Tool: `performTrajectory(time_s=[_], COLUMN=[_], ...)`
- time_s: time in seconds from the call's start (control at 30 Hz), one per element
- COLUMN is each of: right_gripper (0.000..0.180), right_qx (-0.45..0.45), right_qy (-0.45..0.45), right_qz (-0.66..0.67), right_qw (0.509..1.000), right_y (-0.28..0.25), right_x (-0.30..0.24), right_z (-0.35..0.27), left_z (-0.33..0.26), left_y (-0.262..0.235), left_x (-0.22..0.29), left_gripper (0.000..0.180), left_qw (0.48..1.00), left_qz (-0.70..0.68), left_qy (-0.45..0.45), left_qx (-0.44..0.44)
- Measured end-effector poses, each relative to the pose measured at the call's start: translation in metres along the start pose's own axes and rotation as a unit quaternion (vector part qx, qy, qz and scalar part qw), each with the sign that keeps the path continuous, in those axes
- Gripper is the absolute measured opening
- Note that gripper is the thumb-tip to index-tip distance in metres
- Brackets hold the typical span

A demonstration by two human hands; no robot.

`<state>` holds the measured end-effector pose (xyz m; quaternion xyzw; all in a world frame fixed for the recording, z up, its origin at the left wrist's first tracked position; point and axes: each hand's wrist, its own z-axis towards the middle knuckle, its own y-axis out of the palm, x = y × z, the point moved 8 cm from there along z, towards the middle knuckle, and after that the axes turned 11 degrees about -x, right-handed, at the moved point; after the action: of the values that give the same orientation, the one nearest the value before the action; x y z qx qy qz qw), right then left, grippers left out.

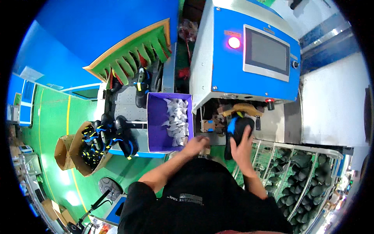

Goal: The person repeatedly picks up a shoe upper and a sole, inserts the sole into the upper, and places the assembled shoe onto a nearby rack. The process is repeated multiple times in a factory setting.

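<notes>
A black shoe with a blue stripe and a yellow tab [233, 128] stands at the opening under the blue machine [230, 58]. My right hand [242, 151] grips it from the near side, thumb on one flank and fingers on the other. Over the near right corner of the purple box [156, 121] is my left hand [196, 145], its fingers smeared by motion. White crumpled paper pieces [177, 121] fill the right part of that box. Just beyond my left hand sits a small metal fixture [212, 125] below the machine; a curved yellowish pad [243, 109] shows above the shoe.
A wire basket [269, 145] of dark grey shoe-shaped pieces stands at the right. To the left, a carton [78, 165] holds black-and-yellow shoes, with more shoes [124, 142] on the bench edge. Behind are a rack with green dividers [128, 58] and another black shoe [141, 87].
</notes>
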<state>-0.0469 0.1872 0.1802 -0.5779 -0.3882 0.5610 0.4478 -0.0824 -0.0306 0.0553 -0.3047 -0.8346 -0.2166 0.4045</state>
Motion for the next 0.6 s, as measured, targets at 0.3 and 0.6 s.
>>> performTrajectory(time_s=[0.3,0.6], right_gripper=[0.095,0.056], right_qx=[-0.229,-0.109], right_qy=[-0.069,0.221], right_qz=[0.059,0.838], right_qw=[0.969,0.487], right_y=[-0.038,0.102], right_x=[-0.047,0.028], right_z=[-0.134,-0.034], left_z=[-0.003,-0.022], left_y=[0.141,0.111], left_x=[-0.033,-0.063], left_gripper=[0.087,0.064], left_qw=[0.869,0.944], left_qz=[-0.296,-0.083], left_qy=[-0.104,-0.214], left_qx=[-0.382,-0.236])
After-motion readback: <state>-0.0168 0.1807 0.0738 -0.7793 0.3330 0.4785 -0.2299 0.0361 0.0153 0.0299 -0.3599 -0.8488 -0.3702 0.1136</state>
